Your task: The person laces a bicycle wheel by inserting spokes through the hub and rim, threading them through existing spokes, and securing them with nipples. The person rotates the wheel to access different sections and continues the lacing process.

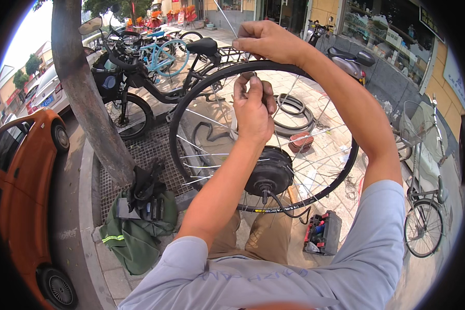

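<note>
A black bicycle rim stands tilted in front of me, with a black hub motor and its cable at the lower middle. Several silver spokes fan out from the hub, some of them loose at odd angles. My right hand is above the rim's far edge, its fingers closed on a thin metal rod that points up and left. Just inside that edge, my left hand is closed in a pinch with the thumb up. What lies between its fingertips is too small to make out.
A coiled tire and a reddish-brown block lie on the paving beyond the wheel. An open toolbox is at lower right. Left are a green cloth, a tree trunk and an orange car. Parked bikes stand around.
</note>
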Demonstrator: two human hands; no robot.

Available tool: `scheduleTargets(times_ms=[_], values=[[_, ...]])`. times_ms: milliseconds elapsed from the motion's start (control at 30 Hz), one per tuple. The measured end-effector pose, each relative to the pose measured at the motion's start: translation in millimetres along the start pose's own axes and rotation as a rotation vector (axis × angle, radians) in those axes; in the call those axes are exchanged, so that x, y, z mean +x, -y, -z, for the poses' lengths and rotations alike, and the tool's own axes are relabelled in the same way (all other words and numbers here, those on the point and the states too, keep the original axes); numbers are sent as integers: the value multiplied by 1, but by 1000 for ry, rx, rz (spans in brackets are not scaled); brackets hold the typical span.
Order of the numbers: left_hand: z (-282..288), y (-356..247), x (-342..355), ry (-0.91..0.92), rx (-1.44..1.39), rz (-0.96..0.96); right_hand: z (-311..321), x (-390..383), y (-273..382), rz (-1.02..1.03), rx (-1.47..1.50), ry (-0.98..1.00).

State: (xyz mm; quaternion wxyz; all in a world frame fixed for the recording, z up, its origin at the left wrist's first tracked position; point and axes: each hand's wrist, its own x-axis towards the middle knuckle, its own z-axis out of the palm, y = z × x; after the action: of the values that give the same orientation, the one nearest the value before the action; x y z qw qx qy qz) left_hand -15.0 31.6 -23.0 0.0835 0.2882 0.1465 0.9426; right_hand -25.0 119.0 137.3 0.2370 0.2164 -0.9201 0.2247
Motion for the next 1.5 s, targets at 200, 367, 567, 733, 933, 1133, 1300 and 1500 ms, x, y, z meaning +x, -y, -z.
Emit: scheduleTargets(times_ms=[200, 367, 567, 733, 933, 1133, 1300, 1500], values=[[-4, -9, 3, -72, 40, -25, 1, -1, -1, -21, 29, 0], [-2, -4, 6, -131, 153, -97, 5, -2, 6, -82, 110, 74], [-12, -6, 2, -178, 227, -140, -3, 3, 0, -60, 182, 46], [-17, -5, 0, -231, 265, -187, 2, 2, 3, -59, 221, 94], [-16, -3, 4, -208, 355, -202, 3, 4, -3, -49, 161, 86], [-9, -5, 6, -74, 104, -107, 3, 2, 4, -102, 119, 81], [3, -8, 8, 19, -62, 50, 2, 3, 4, -74, -11, 88], [-5, -5, 4, -108, 21, -86, 1, -2, 9, -50, 186, 93]])
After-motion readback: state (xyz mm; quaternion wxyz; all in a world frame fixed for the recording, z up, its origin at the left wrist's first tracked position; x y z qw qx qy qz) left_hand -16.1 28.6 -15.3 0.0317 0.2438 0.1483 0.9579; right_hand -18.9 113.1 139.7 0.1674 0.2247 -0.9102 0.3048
